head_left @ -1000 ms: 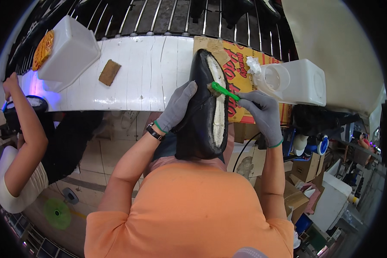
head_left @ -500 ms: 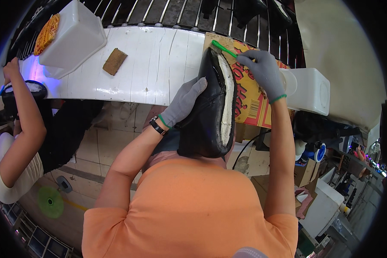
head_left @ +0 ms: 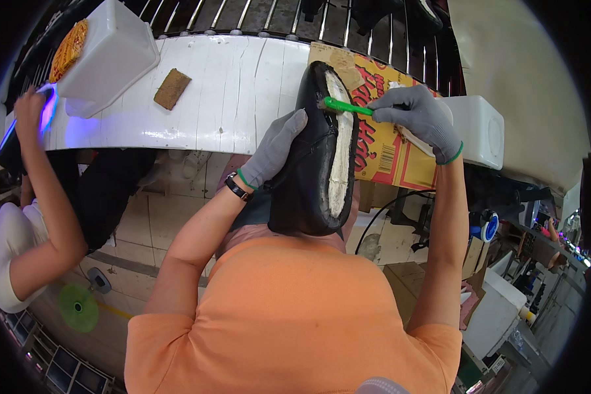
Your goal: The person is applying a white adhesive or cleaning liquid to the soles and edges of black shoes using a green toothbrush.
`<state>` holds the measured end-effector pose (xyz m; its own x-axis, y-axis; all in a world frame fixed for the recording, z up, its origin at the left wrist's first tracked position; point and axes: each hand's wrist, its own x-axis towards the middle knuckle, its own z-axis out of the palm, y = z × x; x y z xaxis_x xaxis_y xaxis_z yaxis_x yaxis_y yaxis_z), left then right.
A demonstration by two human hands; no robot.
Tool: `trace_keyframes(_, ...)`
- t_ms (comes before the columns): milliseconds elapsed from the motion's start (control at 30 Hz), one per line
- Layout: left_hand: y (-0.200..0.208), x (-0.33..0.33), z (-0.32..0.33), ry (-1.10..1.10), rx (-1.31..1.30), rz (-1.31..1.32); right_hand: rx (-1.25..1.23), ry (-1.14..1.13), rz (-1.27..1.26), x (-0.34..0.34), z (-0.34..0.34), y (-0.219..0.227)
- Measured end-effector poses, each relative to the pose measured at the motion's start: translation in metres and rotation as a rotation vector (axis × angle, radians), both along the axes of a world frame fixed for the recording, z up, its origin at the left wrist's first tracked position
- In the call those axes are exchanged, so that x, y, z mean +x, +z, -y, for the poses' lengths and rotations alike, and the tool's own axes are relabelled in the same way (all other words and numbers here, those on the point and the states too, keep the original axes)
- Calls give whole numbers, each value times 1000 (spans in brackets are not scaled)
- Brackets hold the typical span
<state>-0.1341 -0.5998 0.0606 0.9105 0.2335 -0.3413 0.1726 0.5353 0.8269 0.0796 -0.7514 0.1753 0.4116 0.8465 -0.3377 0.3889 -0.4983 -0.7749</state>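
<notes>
A black leather boot without its outsole (head_left: 303, 187) is held with its underside turned to the right; a white strip runs down the middle of that underside. My left hand (head_left: 276, 146), in a grey glove, is closed on the boot's upper from the left. Between the gloved fingers of my right hand (head_left: 421, 117) is the handle of a green toothbrush (head_left: 349, 107). Its bristle end lies over the upper part of the boot, at the edge beside the white strip. Whether the bristles touch is hard to see.
A printed yellow cardboard sheet (head_left: 389, 159) lies under my right hand on the white bench (head_left: 223, 98). Also there are a brown block (head_left: 172, 89) and white plastic containers (head_left: 481, 134) (head_left: 115, 62). Metal rollers (head_left: 243, 14) run behind. A co-worker's arm (head_left: 49, 190) moves at left.
My right hand has come down and to the right, bringing the toothbrush from the boot's tip onto its side. The boot has turned slightly, showing more underside. The co-worker's hand has shifted.
</notes>
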Motion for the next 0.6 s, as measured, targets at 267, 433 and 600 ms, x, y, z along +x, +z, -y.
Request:
trace_keyframes(267, -9, 0, 0, 8, 36, 88, -78, 36, -137, -36, 30, 15)
trace_keyframes(433, -10, -1, 1, -8, -52, 43, 46, 210, -139, -63, 52, 27)
trace_keyframes(600, -7, 2, 6, 89, -6, 73, 92, -35, -27, -54, 41, 9)
